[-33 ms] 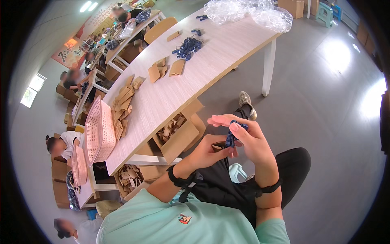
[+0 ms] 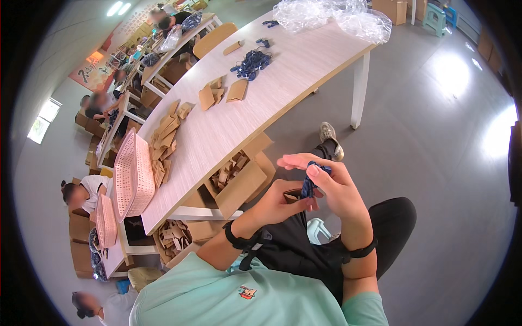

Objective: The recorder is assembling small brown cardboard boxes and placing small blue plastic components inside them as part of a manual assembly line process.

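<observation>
Over my lap, both hands meet in front of me. My left hand (image 2: 281, 202) is closed on a small brown cardboard sleeve (image 2: 292, 194), its open end facing right. A dark blue coiled cable (image 2: 308, 188) stands at that opening; whether its lower end is inside I cannot tell. My right hand (image 2: 340, 187) grips the cable, the thumb pressed on its top and the fingers partly hidden behind it. On the table (image 2: 217, 136) lies a pile of similar dark blue cables (image 2: 251, 64), with several flat cardboard sleeves (image 2: 237, 91) close to it.
A pink basket (image 2: 142, 187) stands at the table's left end beside a heap of cardboard sleeves (image 2: 165, 136). Clear plastic bags (image 2: 348, 22) lie at the far end. Open cartons (image 2: 239, 187) sit below the near edge. Beneath me is a light blue stool (image 2: 316, 231). Other people work at left.
</observation>
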`<state>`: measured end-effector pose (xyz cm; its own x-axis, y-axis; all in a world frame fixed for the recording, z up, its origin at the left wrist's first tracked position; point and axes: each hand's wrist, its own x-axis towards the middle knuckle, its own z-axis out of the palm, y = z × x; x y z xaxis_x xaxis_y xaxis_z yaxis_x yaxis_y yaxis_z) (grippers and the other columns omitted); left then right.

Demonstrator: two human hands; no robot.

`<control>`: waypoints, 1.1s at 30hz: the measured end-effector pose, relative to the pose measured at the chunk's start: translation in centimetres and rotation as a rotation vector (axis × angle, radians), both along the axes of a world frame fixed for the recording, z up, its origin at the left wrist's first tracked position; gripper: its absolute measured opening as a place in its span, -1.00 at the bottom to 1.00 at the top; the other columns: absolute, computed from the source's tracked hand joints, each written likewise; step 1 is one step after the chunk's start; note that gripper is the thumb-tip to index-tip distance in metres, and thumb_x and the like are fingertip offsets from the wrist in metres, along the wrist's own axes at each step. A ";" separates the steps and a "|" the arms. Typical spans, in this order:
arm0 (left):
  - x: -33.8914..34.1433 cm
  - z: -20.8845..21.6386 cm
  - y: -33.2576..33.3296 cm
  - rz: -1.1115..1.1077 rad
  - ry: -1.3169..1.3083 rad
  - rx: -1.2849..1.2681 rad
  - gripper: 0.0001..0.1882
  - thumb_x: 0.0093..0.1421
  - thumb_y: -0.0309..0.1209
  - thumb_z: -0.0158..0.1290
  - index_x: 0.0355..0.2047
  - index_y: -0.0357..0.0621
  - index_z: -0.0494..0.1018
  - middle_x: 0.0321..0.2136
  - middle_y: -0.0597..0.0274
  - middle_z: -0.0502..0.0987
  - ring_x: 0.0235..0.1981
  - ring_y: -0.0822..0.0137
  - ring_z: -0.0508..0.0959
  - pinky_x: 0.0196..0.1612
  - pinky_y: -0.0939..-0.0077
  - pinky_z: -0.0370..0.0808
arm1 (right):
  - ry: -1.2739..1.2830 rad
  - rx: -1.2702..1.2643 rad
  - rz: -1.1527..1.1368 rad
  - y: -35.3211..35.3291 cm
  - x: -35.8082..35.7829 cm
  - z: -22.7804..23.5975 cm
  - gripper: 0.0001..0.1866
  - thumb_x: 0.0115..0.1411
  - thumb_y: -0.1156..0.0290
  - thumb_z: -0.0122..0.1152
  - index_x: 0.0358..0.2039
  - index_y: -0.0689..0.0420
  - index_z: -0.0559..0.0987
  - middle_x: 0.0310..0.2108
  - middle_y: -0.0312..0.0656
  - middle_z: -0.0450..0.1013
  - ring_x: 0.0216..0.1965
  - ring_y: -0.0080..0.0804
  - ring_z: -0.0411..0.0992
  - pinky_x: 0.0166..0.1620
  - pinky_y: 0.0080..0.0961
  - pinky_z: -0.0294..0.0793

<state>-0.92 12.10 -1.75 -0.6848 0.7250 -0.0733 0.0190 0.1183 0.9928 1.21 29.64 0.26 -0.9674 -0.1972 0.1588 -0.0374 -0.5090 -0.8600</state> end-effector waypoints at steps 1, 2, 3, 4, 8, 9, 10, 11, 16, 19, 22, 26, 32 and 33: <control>0.0 0.0 0.0 0.000 0.001 -0.002 -0.78 0.27 -0.52 0.07 -0.09 -0.33 0.51 -0.37 0.23 0.60 -0.32 0.49 0.58 -0.21 0.61 0.52 | 0.001 -0.002 0.000 0.0 -0.1 -0.3 -0.65 0.39 0.27 -0.02 0.02 0.19 0.57 -0.34 -0.45 0.51 -0.58 -0.84 0.18 -0.58 -0.81 0.14; 0.1 0.0 0.1 -0.017 0.005 0.001 -0.79 0.25 -0.53 0.09 -0.11 -0.33 0.52 -0.37 0.22 0.60 -0.32 0.48 0.58 -0.20 0.61 0.52 | 0.027 0.000 0.038 0.2 -0.2 -0.9 -0.65 0.39 0.28 -0.03 0.02 0.20 0.57 -0.30 -0.43 0.52 -0.57 -0.84 0.19 -0.58 -0.82 0.14; 0.0 0.0 -0.1 -0.031 0.007 0.010 -0.79 0.23 -0.53 0.11 -0.13 -0.33 0.53 -0.37 0.22 0.61 -0.32 0.47 0.59 -0.20 0.60 0.53 | 0.052 0.008 0.081 0.0 -0.4 -1.0 -0.66 0.39 0.29 -0.03 0.02 0.20 0.56 -0.27 -0.41 0.53 -0.57 -0.85 0.20 -0.58 -0.83 0.13; 0.0 0.0 -0.3 -0.028 0.007 0.014 -0.79 0.23 -0.53 0.11 -0.13 -0.33 0.53 -0.37 0.22 0.61 -0.32 0.47 0.59 -0.20 0.60 0.53 | 0.051 0.011 0.084 -0.2 -0.5 -0.9 -0.66 0.39 0.29 -0.03 0.02 0.20 0.56 -0.27 -0.41 0.53 -0.57 -0.85 0.20 -0.58 -0.83 0.13; 0.0 0.2 -0.3 -0.054 -0.029 0.052 -0.80 0.21 -0.56 0.14 -0.16 -0.35 0.54 -0.37 0.22 0.61 -0.32 0.46 0.59 -0.20 0.56 0.54 | 0.063 -0.020 0.078 -0.9 -0.6 -0.7 -0.63 0.40 0.29 -0.03 0.04 0.27 0.54 -0.10 -0.26 0.53 -0.35 -0.73 0.35 -0.36 -0.82 0.30; 0.0 0.2 -0.3 -0.050 -0.045 0.053 -0.80 0.21 -0.56 0.14 -0.15 -0.35 0.53 -0.38 0.22 0.61 -0.32 0.45 0.60 -0.20 0.55 0.55 | 0.092 -0.081 0.063 -1.0 -0.6 -0.8 -0.62 0.40 0.29 -0.03 0.05 0.30 0.52 -0.06 -0.22 0.52 -0.24 -0.68 0.39 -0.25 -0.79 0.36; 0.0 0.4 -0.3 -0.049 -0.044 0.052 -0.80 0.21 -0.56 0.14 -0.15 -0.35 0.53 -0.38 0.22 0.61 -0.32 0.45 0.60 -0.20 0.55 0.55 | 0.092 -0.082 0.063 -0.9 -0.6 -0.7 -0.62 0.40 0.29 -0.03 0.05 0.30 0.52 -0.06 -0.22 0.52 -0.24 -0.68 0.39 -0.25 -0.79 0.36; 0.0 0.6 -0.3 -0.064 -0.046 0.060 -0.80 0.21 -0.56 0.14 -0.15 -0.35 0.52 -0.38 0.22 0.60 -0.32 0.44 0.60 -0.21 0.54 0.55 | 0.050 -0.077 0.070 -0.7 -0.5 -0.5 -0.61 0.41 0.29 -0.03 0.05 0.32 0.51 -0.06 -0.20 0.52 -0.16 -0.63 0.38 -0.14 -0.74 0.36; 0.1 1.1 -0.3 -0.064 -0.068 0.068 -0.81 0.21 -0.57 0.13 -0.16 -0.34 0.48 -0.39 0.22 0.59 -0.31 0.43 0.60 -0.21 0.54 0.55 | -0.036 -0.071 0.087 -0.4 -0.1 0.3 -0.62 0.41 0.31 -0.04 0.07 0.32 0.50 -0.05 -0.16 0.51 -0.06 -0.59 0.38 0.04 -0.62 0.35; 0.2 1.6 0.0 0.062 -0.151 0.045 -0.82 0.19 -0.56 0.15 -0.19 -0.32 0.48 -0.38 0.23 0.59 -0.31 0.45 0.59 -0.21 0.53 0.55 | 0.045 -0.078 0.089 -0.9 -0.1 -0.4 -0.64 0.40 0.36 -0.05 0.08 0.29 0.50 0.00 -0.14 0.48 -0.02 -0.56 0.38 0.07 -0.60 0.33; -0.1 1.3 -0.4 0.062 -0.049 0.082 -0.74 0.16 -0.56 0.19 -0.14 -0.30 0.46 -0.36 0.26 0.58 -0.31 0.46 0.59 -0.21 0.53 0.56 | 0.174 -0.012 0.037 -1.3 -0.2 -0.7 -0.66 0.36 0.39 -0.02 0.07 0.26 0.51 0.04 -0.13 0.45 0.01 -0.49 0.37 0.08 -0.55 0.33; -0.3 2.4 -0.7 0.042 0.085 0.018 -0.44 0.07 -0.63 0.20 0.10 -0.19 0.30 -0.16 0.23 0.48 -0.15 0.39 0.56 -0.17 0.51 0.61 | 0.262 0.188 -0.094 -1.4 -0.2 -0.7 -0.65 0.29 0.39 0.06 0.05 0.20 0.54 0.04 -0.09 0.44 0.04 -0.26 0.38 0.13 -0.41 0.31; 0.0 3.9 -0.5 0.071 0.086 -0.011 -0.42 0.03 -0.65 0.18 0.09 -0.20 0.29 -0.17 0.22 0.49 -0.14 0.39 0.55 -0.17 0.52 0.58 | 0.400 0.316 -0.204 -1.3 -0.2 -0.3 -0.64 0.24 0.40 0.11 0.05 0.15 0.56 0.01 -0.06 0.46 0.03 -0.16 0.38 0.14 -0.35 0.30; 0.0 4.0 -0.3 0.051 0.223 0.004 -0.47 0.06 -0.64 0.17 0.06 -0.22 0.32 -0.19 0.22 0.51 -0.12 0.38 0.54 -0.18 0.52 0.56 | 0.396 0.318 -0.199 -1.2 -0.2 -0.2 -0.64 0.23 0.40 0.12 0.04 0.15 0.57 0.00 -0.06 0.46 0.03 -0.16 0.38 0.13 -0.34 0.31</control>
